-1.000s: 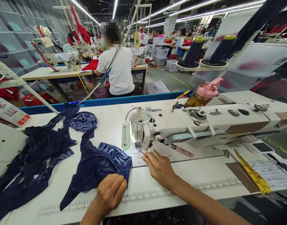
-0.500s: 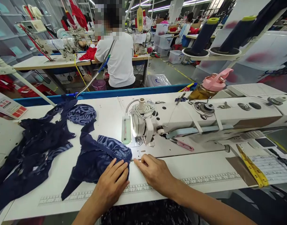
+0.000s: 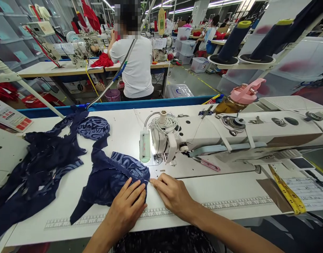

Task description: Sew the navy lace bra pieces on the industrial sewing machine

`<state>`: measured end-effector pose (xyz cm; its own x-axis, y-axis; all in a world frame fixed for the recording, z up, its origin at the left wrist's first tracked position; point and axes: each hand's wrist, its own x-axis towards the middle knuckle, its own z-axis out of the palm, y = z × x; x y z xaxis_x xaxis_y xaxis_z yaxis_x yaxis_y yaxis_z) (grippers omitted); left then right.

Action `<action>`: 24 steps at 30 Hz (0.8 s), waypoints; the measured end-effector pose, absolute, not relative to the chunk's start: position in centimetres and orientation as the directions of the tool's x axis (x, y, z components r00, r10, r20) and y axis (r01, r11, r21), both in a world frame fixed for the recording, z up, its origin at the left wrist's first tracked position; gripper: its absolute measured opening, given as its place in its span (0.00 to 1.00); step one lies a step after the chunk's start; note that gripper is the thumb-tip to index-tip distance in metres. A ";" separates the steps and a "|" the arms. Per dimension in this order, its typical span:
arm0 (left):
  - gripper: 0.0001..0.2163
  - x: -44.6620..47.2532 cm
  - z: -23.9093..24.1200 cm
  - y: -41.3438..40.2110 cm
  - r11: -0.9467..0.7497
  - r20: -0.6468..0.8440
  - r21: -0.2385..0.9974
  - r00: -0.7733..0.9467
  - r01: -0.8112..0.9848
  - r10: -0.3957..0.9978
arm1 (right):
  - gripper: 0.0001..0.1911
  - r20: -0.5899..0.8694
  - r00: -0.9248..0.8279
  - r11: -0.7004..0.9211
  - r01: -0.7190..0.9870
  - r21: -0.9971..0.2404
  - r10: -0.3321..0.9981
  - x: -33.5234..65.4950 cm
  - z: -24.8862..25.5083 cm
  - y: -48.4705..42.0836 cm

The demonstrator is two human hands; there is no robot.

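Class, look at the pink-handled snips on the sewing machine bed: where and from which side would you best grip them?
Probably by the pink handle end, coming from the front right: the snips lie on the machine bed with handles toward the right and blades toward the left, and the machine arm blocks the approach from behind.

Clock read from mid-view. Worktop (image 3: 124, 133): smooth, hard, faint sheen. 8 o'clock, navy cloth piece (image 3: 103, 186): thin, soft, mostly matt. 9, dark cloth heap (image 3: 40, 154): matt, crumpled. 7, slim tool (image 3: 146, 180): bright like metal, too small to be sure. 3, sewing machine (image 3: 259, 131): smooth, painted-looking casing, shiny metal fittings. 4, paper sheet (image 3: 306, 193), matt; tape measure (image 3: 286, 191), smooth. Between 2 and 3, bottle (image 3: 246, 94): glossy plastic lid. 10, bins (image 3: 7, 45): translucent plastic.
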<state>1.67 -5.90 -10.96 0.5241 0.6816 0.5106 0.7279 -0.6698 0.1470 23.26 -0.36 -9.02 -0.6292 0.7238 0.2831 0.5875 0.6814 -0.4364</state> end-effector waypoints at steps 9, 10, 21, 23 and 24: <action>0.12 1.2 -10.5 -6.4 -0.623 0.552 0.224 0.429 0.750 0.715 | 0.16 0.253 -0.568 0.576 0.509 -0.639 0.783 23.4 -9.2 0.2; 0.12 1.2 -10.4 -6.5 -0.618 0.560 0.231 0.417 0.751 0.716 | 0.16 0.246 -0.573 0.577 0.514 -0.635 0.782 23.4 -9.2 0.2; 0.09 1.2 -10.6 -7.0 -0.621 0.580 0.176 0.429 0.764 0.692 | 0.15 0.249 -0.593 0.598 0.514 -0.615 0.766 23.6 -9.0 -0.1; 0.10 1.2 -10.5 -7.1 -0.624 0.580 0.169 0.435 0.763 0.689 | 0.15 0.253 -0.593 0.601 0.514 -0.613 0.765 23.7 -8.9 -0.2; 0.10 1.1 -10.5 -7.1 -0.629 0.581 0.169 0.439 0.759 0.685 | 0.15 0.254 -0.594 0.603 0.512 -0.612 0.763 23.8 -9.0 -0.2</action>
<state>1.12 -7.09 -10.46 0.4393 0.6853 0.5808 0.7587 -0.6293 0.1686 23.76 -0.25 -8.95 -0.5940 0.7633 0.2541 0.5125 0.6025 -0.6118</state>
